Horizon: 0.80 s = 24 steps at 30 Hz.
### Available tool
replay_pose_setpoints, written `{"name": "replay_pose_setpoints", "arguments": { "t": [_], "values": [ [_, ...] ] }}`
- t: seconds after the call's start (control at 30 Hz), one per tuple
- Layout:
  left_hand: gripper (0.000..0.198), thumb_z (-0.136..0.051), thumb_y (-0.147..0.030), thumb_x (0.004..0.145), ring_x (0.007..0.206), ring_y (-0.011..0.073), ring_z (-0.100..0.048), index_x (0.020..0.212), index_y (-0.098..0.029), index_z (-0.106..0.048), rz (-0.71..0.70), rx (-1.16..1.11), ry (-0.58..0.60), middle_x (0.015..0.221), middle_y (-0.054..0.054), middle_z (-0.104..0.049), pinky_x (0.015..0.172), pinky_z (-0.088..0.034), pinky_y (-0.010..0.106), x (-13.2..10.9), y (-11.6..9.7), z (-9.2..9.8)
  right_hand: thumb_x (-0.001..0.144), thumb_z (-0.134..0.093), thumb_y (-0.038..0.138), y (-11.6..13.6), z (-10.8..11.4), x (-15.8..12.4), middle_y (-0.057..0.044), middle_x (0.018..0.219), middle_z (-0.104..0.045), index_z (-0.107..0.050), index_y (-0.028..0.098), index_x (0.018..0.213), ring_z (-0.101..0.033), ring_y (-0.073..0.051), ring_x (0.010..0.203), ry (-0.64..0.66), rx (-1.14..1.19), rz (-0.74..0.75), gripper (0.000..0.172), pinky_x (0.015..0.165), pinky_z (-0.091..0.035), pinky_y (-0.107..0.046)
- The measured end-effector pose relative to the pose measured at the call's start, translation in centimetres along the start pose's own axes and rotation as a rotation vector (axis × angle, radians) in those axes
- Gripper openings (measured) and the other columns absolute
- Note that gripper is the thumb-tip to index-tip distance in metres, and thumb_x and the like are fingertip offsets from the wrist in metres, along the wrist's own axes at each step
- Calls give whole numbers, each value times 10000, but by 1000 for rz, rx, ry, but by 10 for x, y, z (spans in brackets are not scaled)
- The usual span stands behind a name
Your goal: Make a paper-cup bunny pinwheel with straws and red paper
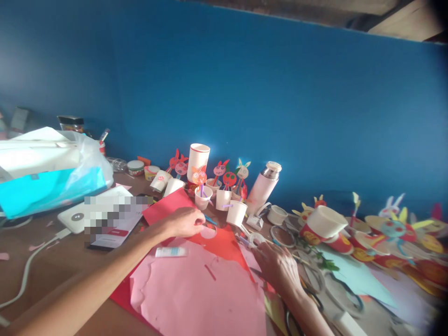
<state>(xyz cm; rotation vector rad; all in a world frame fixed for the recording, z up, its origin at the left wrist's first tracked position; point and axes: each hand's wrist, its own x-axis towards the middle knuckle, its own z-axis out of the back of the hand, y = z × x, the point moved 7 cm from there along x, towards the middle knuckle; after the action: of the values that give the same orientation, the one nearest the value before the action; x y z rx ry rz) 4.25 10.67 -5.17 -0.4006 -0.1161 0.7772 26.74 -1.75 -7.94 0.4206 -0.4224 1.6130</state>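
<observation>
My left hand [185,221] is closed, its fingers curled down over the red and orange paper. A small round pink paper piece [209,232] lies at its fingertips; what the fingers pinch, if anything, is hidden. Just beyond is a blue pen-like stick [210,220]. My right hand [278,268] is lowered on the right, beside a white ring [257,239] like a tape roll. Its fingertips are hidden and blurred. Between my forearms spreads a large pink paper sheet [206,294] with a ragged cut edge, and a small white tube [171,252] rests on it.
Paper cups [236,213] with paper animal faces on sticks stand at the back, near a pink thermos [264,186]. More decorated cups [324,224] crowd the right. At left are a phone [117,228], a white power bank [75,218] with cable, and a plastic bag [94,163].
</observation>
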Motion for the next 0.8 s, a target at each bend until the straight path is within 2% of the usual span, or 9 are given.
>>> {"name": "replay_pose_setpoints", "arguments": {
  "t": [0.17,0.3,0.37,0.53,0.8],
  "values": [
    [244,-380,-282,812,557,128,-479,625,-196,-513,-32,-31,-60,586,-11,-498,502,-272,237,6,-21,-28,872,-478,328,14,3,0,-13,641,-628,-606,218,702,-571,-175,627,-55,33,87,240,646,-314,-290],
    [120,-527,-271,727,708,181,-519,648,-191,-485,-19,5,-145,725,37,-547,570,-311,258,3,-29,-39,885,-456,323,19,3,2,-24,682,-653,-625,216,724,-577,-169,639,-70,37,110,256,679,-318,-293],
    [124,-579,-285,699,773,203,-524,694,-192,-497,-19,17,-169,797,55,-566,615,-342,269,0,-32,-41,885,-453,328,17,5,2,-24,667,-650,-623,212,721,-580,-169,639,-78,29,84,263,673,-319,-290],
    [99,-578,-272,734,880,220,-521,767,-196,-524,-23,32,-192,885,55,-579,740,-377,299,-4,-35,-41,869,-479,332,10,6,2,-6,647,-636,-618,214,757,-585,-163,635,-30,6,14,215,662,-319,-277],
    [60,-579,-229,741,896,219,-538,769,-200,-535,-3,2,-172,912,49,-592,756,-397,306,-9,-40,-36,847,-513,297,15,1,2,-10,646,-635,-608,211,747,-589,-188,657,7,-22,-6,163,679,-307,-294]
  ]
}}
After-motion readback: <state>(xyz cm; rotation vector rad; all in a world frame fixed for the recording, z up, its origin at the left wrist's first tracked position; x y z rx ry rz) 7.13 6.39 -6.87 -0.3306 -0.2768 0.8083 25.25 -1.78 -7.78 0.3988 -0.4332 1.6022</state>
